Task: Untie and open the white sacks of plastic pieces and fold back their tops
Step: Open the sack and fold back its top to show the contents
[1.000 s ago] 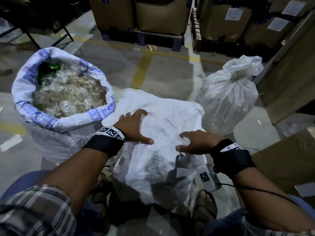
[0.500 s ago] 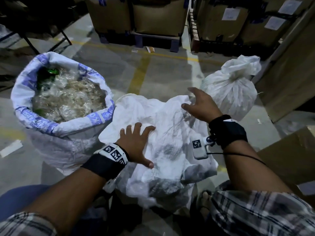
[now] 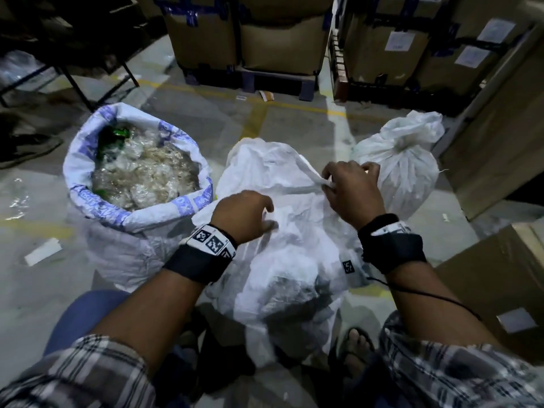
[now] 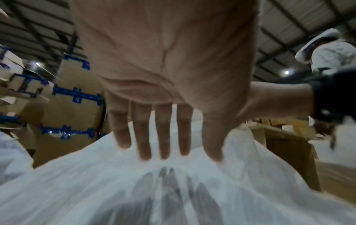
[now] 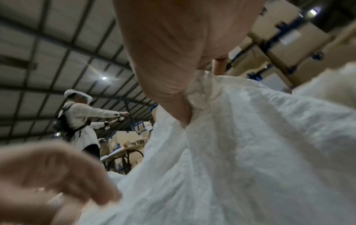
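Three white woven sacks stand on the floor. The left sack [image 3: 138,222] is open, its blue-printed top folded back over clear plastic pieces [image 3: 147,178]. The middle sack [image 3: 288,260] stands right in front of me with its top loose and crumpled. My left hand [image 3: 250,213] lies on that top, and the straight fingers [image 4: 163,144] press into the fabric. My right hand [image 3: 347,184] pinches the sack's hemmed top edge [image 5: 198,94] between thumb and fingers at the far right side. The right sack [image 3: 406,166] is still tied at its neck.
Stacked cardboard boxes on pallets [image 3: 276,39] line the back and the right. A large box [image 3: 500,278] sits close by my right arm. Black table legs [image 3: 88,81] stand at the back left. My sandalled foot [image 3: 357,346] is under the middle sack. Another person [image 5: 80,115] works farther off.
My right hand went from the near side of the middle sack to its far right edge and now pinches the hem. My left hand slid toward the sack's middle, and the flat top is now crumpled.
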A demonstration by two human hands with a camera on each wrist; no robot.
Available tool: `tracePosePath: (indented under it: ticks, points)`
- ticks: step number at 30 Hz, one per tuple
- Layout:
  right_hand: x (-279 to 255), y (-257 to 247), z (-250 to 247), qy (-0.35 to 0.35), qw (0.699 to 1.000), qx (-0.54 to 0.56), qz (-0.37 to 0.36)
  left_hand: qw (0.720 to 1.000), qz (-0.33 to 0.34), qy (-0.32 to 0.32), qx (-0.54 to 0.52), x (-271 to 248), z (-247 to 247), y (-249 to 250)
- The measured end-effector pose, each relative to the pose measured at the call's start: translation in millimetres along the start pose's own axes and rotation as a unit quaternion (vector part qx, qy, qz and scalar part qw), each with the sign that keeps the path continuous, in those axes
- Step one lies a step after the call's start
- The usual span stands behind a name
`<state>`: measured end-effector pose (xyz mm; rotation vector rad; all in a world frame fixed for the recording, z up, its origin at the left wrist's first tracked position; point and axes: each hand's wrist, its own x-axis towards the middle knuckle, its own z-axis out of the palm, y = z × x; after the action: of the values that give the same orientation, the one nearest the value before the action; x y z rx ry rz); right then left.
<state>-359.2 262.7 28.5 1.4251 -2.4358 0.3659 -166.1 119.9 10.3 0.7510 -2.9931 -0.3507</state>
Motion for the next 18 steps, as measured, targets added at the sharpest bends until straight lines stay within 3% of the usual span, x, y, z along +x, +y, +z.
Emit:
tracePosePath:
  ticks: [4, 7, 10, 14, 18]
  points:
    - [-18.8, -8.4, -41.5, 0.033, 0.999, -0.009, -0.025, 0.967, 0.101, 0.221, -0.074, -13.1, -50.6, 25.1]
    - [-27.0, -16.7, -77.0, 0.044, 0.997, -0.007, -0.063, 0.946, 0.155, 0.283, -0.026, -18.4, -83.6, 47.9]
    - [-30.6, -27.5, -107.1, 0.079, 0.989, -0.006, -0.122, 0.950, 0.187, 0.249, 0.036, -19.0, -117.0, 62.6]
    - [-32.2, -38.1, -131.7, 0.121, 0.975, -0.035, -0.180, 0.978, 0.162, 0.118, 0.063, -18.4, -145.1, 69.8]
    - [-36.9, -38.5, -143.8, 0.098, 0.981, -0.084, -0.145, 0.986, 0.165, 0.029, 0.007, -18.7, -158.1, 64.3]
